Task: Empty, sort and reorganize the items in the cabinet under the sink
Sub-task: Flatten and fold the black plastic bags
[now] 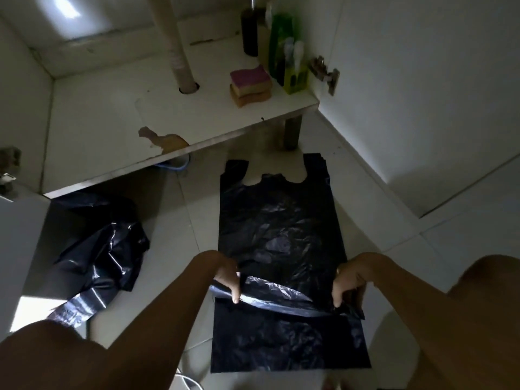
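A black plastic bag lies flat on the tiled floor in front of the open cabinet, handles pointing toward the cabinet. My left hand pinches the bag's left edge and my right hand pinches its right edge, and between them a fold of the bag is raised off the floor. A flat black layer lies under and in front of that fold. On the cabinet floor stand two stacked sponges, a dark bottle and green bottles.
A crumpled heap of black bags lies on the floor at the left. A drain pipe runs down through the cabinet floor. The open cabinet door stands at the right, with its hinge. My knees frame the bottom corners.
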Available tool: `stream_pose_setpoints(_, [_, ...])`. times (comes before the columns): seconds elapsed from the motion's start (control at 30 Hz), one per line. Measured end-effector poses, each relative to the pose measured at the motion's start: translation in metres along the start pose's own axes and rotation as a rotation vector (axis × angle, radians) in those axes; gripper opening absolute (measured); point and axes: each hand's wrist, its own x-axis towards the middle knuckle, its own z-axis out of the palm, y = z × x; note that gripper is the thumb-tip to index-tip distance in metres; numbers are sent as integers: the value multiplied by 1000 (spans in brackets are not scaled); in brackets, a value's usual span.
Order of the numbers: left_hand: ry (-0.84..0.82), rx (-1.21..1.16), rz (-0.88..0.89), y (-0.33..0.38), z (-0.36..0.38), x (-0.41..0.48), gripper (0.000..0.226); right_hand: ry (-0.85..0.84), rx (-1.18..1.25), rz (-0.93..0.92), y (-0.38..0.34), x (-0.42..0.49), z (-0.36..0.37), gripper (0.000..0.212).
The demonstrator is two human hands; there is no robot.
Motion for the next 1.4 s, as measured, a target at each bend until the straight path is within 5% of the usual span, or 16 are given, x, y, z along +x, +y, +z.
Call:
stream_pose_setpoints(0.17, [-110, -7, 67, -1, 7, 12, 69, -215, 39, -40, -9, -3, 6, 43])
stream_pose_setpoints(0.23, [-135, -154, 84, -4, -2, 14, 66, -142, 27, -82, -10, -1, -3, 37])
stream_pose_setpoints(0.33, [306, -280, 155, -14, -14, 43, 56, 390, 139, -271, -4, 33, -15, 16])
stream_pose_setpoints(0.4, [662, -314, 143, -20, -11, 69, 55, 798, 64, -317, -1, 58, -16, 29])
stream_pose_setpoints(0.5, [822, -178, 84, -20, -2, 99, 74, 843, -119, -203, 1, 81, -6, 71])
stream_pose_setpoints(0.97, [838, -115, 112, -11, 11, 134, 72, 1049, -267, -27, 3, 100, 20, 67])
stream_pose_setpoints(1.4, [915, -78, -26, -23, -52, 152, 46, 1280, -21, -191, -23, 181, -49, 71])
